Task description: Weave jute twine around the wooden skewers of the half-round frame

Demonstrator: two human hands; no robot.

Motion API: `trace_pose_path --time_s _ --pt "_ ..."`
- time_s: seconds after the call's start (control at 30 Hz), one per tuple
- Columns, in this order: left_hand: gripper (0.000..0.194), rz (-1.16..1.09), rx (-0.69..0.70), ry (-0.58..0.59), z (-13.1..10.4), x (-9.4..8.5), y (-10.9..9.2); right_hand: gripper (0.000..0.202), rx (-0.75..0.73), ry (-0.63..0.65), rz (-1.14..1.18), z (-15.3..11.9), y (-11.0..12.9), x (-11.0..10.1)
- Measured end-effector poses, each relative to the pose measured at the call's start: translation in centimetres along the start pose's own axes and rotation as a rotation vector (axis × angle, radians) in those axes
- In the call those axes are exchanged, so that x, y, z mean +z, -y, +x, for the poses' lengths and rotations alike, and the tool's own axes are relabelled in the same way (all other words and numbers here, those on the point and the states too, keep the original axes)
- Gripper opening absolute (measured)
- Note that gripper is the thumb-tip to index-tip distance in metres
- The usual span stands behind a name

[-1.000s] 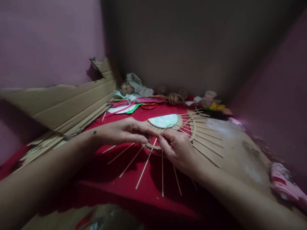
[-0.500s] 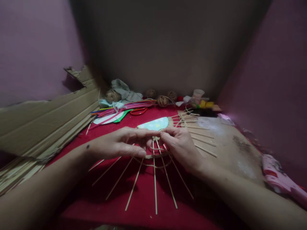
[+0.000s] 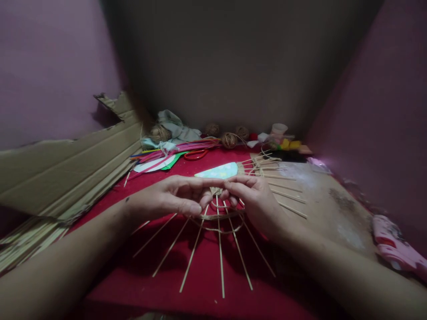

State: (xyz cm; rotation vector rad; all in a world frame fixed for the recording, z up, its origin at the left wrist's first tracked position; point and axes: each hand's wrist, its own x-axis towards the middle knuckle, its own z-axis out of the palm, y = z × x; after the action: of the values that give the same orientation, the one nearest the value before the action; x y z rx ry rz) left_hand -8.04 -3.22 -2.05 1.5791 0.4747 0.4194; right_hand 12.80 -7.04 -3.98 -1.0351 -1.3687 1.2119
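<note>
A round-based piece with thin wooden sticks [image 3: 220,258] fanning out lies in front of me, with twine [image 3: 230,231] woven and looped among the sticks. A pale blue, yellow-spotted half-round panel [image 3: 220,170] shows behind my fingers. My left hand [image 3: 173,195] is curled round the piece's left side, its index finger reaching to the right hand and its thumb over the sticks. My right hand [image 3: 253,198] pinches at the woven edge, thumb and fingertips closed on what looks like the twine. The pinched spot itself is mostly hidden.
Cardboard sheets [image 3: 66,178] lean at the left. Along the back lie twine balls [image 3: 229,140], pink strips [image 3: 193,146], red-handled scissors [image 3: 196,154] and a small cup [image 3: 279,129]. At right are a brown board [image 3: 333,195] and a pink glue gun [image 3: 393,244]. Red cloth [image 3: 150,284] covers the table.
The view has shifted slightly, so everything sits a little further right. Several right-hand fingers have curled lower below the pinch. Both hands stay on the piece.
</note>
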Motion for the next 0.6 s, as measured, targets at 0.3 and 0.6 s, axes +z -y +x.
trace_pose_path --time_s 0.3,0.6 --pt "0.066 0.354 0.032 0.028 -0.5 0.5 -0.6 0.025 -0.003 -0.005 0.045 0.2 -0.3 -0.1" --pt "0.075 0.478 0.063 0.055 -0.5 1.2 -0.4 0.016 0.036 -0.071 0.286 0.6 -0.5 0.3"
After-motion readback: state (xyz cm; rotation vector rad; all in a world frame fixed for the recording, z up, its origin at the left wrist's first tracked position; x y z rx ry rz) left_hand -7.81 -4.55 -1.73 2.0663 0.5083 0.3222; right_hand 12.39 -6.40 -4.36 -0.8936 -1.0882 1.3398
